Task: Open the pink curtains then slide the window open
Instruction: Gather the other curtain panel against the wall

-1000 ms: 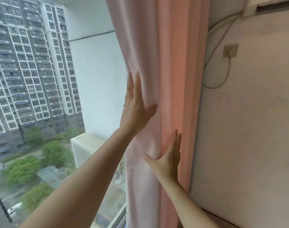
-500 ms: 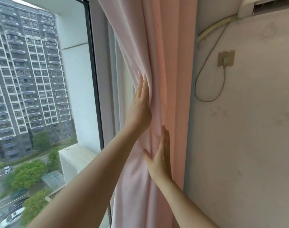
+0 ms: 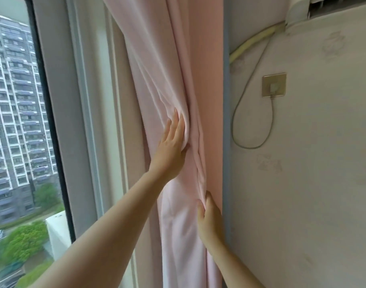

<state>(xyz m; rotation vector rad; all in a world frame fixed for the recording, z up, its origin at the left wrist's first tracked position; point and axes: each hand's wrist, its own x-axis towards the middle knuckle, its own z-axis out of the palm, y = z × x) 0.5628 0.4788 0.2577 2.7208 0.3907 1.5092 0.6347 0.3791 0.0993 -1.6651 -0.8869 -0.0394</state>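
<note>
The pink curtain (image 3: 157,59) hangs bunched into folds at the right side of the window, against the wall corner. My left hand (image 3: 171,146) lies flat on the bunched fabric, its fingertips sunk into a fold, and presses it to the right. Lower down, my right hand (image 3: 209,221) has its fingers curled into a fold at the curtain's right edge. The window's white frame (image 3: 59,100) and dark sash edge (image 3: 42,100) stand uncovered on the left, and tower blocks show through the glass (image 3: 11,100).
A pale wall (image 3: 313,183) runs along the right, with a metal socket plate (image 3: 274,85) and a looped grey cable (image 3: 236,121). An air-conditioner unit (image 3: 323,7) and its wrapped hose (image 3: 252,42) sit at the top right.
Both hands have pushed the curtain further right into a tighter bunch. More of the window frame is now uncovered. My right hand has gone from flat to curled on a fold.
</note>
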